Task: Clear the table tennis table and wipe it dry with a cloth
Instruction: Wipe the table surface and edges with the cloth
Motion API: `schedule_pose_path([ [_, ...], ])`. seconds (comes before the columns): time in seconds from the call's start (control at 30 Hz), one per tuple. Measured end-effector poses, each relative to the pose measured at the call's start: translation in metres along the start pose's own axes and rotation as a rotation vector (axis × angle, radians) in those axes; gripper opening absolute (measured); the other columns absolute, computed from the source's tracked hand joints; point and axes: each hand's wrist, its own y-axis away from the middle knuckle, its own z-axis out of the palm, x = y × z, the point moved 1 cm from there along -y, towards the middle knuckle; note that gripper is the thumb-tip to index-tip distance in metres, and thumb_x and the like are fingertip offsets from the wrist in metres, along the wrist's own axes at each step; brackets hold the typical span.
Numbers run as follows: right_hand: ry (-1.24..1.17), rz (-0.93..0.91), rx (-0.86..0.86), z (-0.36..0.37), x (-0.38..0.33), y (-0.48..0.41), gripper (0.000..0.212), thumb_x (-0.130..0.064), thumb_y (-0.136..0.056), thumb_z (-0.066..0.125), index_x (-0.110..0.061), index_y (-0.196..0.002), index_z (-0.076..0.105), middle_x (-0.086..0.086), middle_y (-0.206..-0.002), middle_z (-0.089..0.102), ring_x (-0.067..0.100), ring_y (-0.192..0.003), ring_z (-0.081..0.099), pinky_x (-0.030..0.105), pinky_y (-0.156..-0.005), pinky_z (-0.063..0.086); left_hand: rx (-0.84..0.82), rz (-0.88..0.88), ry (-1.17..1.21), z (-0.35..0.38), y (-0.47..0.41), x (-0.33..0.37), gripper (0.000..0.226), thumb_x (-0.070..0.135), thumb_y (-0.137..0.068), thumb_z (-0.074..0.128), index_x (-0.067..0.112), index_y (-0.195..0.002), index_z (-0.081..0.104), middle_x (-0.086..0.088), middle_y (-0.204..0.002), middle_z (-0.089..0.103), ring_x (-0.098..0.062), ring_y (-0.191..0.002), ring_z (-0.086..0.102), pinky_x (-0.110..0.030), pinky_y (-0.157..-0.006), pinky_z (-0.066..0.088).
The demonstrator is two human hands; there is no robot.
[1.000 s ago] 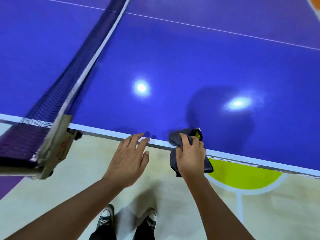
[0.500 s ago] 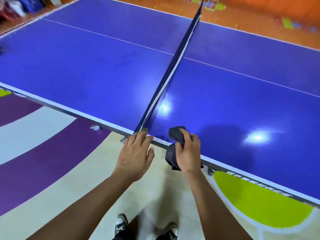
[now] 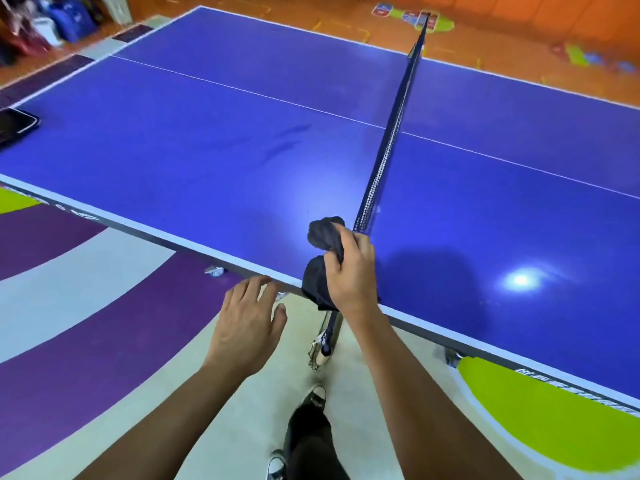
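Observation:
The blue table tennis table (image 3: 207, 161) fills most of the view, split by a dark net (image 3: 391, 143). My right hand (image 3: 353, 271) grips a bunched dark grey cloth (image 3: 323, 237) over the near edge, just left of the net's near end. My left hand (image 3: 247, 323) hovers with relaxed, spread fingers just below and in front of the table edge, holding nothing. A black flat object (image 3: 15, 124) lies on the table at the far left. Faint streaks (image 3: 285, 140) mark the left half's surface.
The net post and clamp (image 3: 323, 344) hang below the table edge between my arms. Bags (image 3: 41, 26) stand on the floor beyond the table's far left corner. The floor has purple, white and green painted shapes. My shoes (image 3: 311, 400) are near the table side.
The view has swung left and I have shifted left along the table side. My right hand with the cloth has passed from the right half to left of the net. My left hand has left the edge.

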Motion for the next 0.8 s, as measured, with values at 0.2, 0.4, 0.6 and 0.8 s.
schedule_pose_path([
  [0.2, 0.017, 0.057, -0.039, 0.067, 0.005, -0.045, 0.044, -0.018, -0.098, 0.054, -0.018, -0.141, 0.056, 0.008, -0.129, 0.051, 0.027, -0.120, 0.047, 0.040, -0.105, 0.041, -0.095, -0.034, -0.032, 0.021, -0.038, -0.050, 0.042, 0.036, -0.096, 0.035, 0.016, -0.119, 0.063, -0.006, -0.122, 0.061, -0.032, -0.105, 0.056, -0.045, -0.092, 0.046],
  [0.4, 0.267, 0.141, 0.094, 0.119, 0.033, -0.076, 0.046, -0.021, -0.094, 0.055, -0.017, -0.141, 0.055, 0.013, -0.133, 0.055, 0.035, -0.123, 0.048, 0.050, -0.105, 0.041, -0.163, -0.036, -0.055, 0.044, -0.085, -0.095, 0.041, 0.035, -0.095, 0.038, 0.014, -0.118, 0.065, -0.008, -0.119, 0.063, -0.033, -0.103, 0.057, -0.046, -0.090, 0.047],
  [0.6, 0.513, 0.397, -0.198, 0.176, 0.087, -0.058, 0.056, -0.031, -0.098, 0.052, -0.024, -0.153, 0.043, 0.015, -0.161, 0.033, 0.034, -0.147, 0.030, 0.053, -0.117, 0.023, -0.261, -0.041, 0.009, 0.090, -0.107, -0.113, 0.041, 0.035, -0.094, 0.037, 0.016, -0.116, 0.066, -0.007, -0.117, 0.063, -0.032, -0.105, 0.057, -0.047, -0.090, 0.048],
  [0.8, 0.640, 0.246, -0.095, 0.183, 0.108, -0.048, 0.055, -0.044, -0.097, 0.047, -0.029, -0.150, 0.049, 0.006, -0.161, 0.038, 0.025, -0.149, 0.032, 0.050, -0.123, 0.017, -0.291, 0.080, 0.030, 0.125, -0.118, -0.133, 0.040, 0.033, -0.094, 0.038, 0.014, -0.117, 0.066, -0.010, -0.122, 0.061, -0.031, -0.113, 0.054, -0.045, -0.094, 0.045],
])
